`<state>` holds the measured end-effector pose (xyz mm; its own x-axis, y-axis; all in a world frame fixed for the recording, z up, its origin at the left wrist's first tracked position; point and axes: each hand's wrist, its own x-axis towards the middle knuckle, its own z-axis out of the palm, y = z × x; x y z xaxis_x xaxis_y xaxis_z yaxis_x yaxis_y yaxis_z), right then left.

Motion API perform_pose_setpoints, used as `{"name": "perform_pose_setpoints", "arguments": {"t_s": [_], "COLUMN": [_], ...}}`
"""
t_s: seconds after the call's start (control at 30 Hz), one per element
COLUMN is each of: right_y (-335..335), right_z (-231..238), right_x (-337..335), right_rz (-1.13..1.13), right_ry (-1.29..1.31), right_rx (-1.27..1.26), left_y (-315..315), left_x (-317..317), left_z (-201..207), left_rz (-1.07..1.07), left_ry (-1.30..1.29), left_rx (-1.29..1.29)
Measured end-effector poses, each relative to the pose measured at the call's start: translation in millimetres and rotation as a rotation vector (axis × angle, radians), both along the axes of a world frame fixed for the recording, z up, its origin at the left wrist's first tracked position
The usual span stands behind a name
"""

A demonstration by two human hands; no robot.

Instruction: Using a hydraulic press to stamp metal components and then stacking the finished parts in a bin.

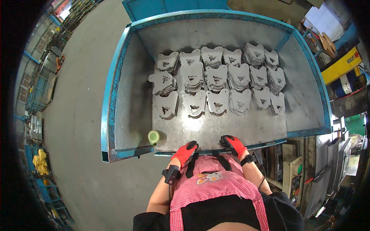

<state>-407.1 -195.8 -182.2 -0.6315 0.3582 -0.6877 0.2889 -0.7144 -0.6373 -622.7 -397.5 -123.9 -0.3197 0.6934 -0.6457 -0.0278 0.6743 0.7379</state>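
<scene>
My left hand (185, 151), in a red glove with black fingertips, rests at the front edge of a metal bin with its fingers slightly bent. Nothing shows in it. To its right, my right hand (233, 145) wears the same kind of glove and leans on that edge, fingers loosely stretched and no object in them. Beyond both hands, flat grey metal plates with cut-out centres stand in several stacks, in three rows. Nearest to my hands are one front stack (194, 103) and another (217, 101). A small pale green round container (153, 136) sits at the bin's front left corner.
High blue-framed walls (112, 96) close the bin's left, back and right sides; its front edge is low. At right stands a control box (291, 175) with a green button beside machinery. A yellow beam (341, 65) juts in at far right. Grey floor (83, 115) lies left.
</scene>
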Motion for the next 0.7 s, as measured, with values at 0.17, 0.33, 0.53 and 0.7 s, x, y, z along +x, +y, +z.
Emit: {"name": "perform_pose_setpoints", "arguments": {"t_s": [0.17,0.33,0.53,0.7], "right_y": [0.4,0.9,3.6,-0.7], "right_z": [-8.7,-16.9,-45.3,-58.9], "right_x": [1.8,1.0,9.1,13.1], "right_rz": [-0.037,-0.019,-0.023,0.367], "right_ry": [0.031,0.023,-0.024,-0.713], "right_rx": [-0.015,0.010,0.029,0.777], "left_y": [9.3,16.7,18.2,16.1], "left_x": [-6.7,-13.5,-23.7,-26.1], "left_z": [-0.7,-4.4,-13.6,-34.1], "left_rz": [-0.017,-0.005,0.000,-0.057], "left_ry": [-0.005,0.010,-0.044,-0.025], "left_rx": [-0.025,0.033,0.027,0.010]}}
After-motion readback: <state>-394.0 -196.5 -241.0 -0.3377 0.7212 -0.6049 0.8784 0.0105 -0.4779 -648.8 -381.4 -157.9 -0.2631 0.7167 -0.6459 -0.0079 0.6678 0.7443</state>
